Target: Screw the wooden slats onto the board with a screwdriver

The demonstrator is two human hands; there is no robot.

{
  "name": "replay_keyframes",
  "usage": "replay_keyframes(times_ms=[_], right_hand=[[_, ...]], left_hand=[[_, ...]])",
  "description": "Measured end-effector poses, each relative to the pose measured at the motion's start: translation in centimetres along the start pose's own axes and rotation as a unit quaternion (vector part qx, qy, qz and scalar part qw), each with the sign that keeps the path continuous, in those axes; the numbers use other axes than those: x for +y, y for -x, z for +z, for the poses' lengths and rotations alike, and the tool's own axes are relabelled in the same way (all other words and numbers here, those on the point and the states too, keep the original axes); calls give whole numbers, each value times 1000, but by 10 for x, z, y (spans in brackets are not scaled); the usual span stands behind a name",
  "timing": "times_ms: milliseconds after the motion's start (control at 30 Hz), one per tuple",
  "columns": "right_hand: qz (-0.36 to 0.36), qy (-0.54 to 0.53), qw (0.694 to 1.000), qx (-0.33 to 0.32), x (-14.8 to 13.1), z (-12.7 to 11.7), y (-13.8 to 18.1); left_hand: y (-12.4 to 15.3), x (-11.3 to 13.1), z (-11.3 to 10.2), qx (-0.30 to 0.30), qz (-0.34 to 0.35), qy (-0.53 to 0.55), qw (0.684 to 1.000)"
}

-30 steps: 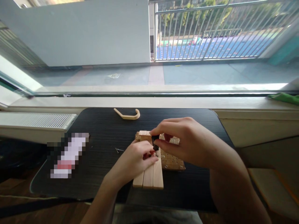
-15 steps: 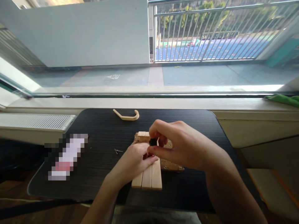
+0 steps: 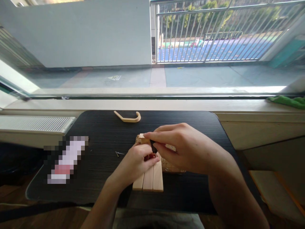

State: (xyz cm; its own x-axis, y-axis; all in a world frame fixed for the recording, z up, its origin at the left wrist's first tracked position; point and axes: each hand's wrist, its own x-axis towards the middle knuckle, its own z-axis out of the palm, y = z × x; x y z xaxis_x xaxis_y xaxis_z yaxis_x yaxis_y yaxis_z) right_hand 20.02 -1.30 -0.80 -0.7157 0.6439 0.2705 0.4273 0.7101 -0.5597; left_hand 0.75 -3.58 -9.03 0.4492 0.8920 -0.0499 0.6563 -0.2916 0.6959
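My right hand (image 3: 183, 146) is bent over the wooden piece, its thumb and fingers closed on a short black handle (image 3: 152, 145), which looks like a screwdriver's. The tool's lower end is hidden. Against it, my left hand (image 3: 144, 156) is curled with thumb and fingertips together on the slats; what they pinch is hidden. Pale wooden slats (image 3: 149, 183) lie side by side under both hands, pointing toward me. Beneath their far part sits a brown block with holes (image 3: 170, 166), partly covered by my right hand. Two small screws (image 3: 118, 154) lie left of my left hand.
A hook-shaped wooden piece (image 3: 130, 119) lies near the back edge of the black table (image 3: 102, 181). At the left is a blurred-out pale and red item (image 3: 69, 159). A window sill (image 3: 166, 104) with a green cloth (image 3: 288, 101) runs behind.
My right hand's fingers have shifted and straightened around the black handle, the forefinger now reaching further left. My left hand stays on the slats. The whole view has moved slightly.
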Motion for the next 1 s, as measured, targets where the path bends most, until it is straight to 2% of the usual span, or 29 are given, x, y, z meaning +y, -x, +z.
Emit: replay_keyframes(times_ms=[333,567,800,1000], right_hand=[[14,16,1000,0,0,0,-1],[14,31,999,28,0,0,-1],[9,12,1000,28,-2,0,1],[8,19,1000,16,-4,1,0]], left_hand=[[-1,-3,2,8,32,-12,999],[-1,-2,1,19,57,-7,998],[-1,3,-1,5,27,16,999],[0,3,1,9,29,12,999]])
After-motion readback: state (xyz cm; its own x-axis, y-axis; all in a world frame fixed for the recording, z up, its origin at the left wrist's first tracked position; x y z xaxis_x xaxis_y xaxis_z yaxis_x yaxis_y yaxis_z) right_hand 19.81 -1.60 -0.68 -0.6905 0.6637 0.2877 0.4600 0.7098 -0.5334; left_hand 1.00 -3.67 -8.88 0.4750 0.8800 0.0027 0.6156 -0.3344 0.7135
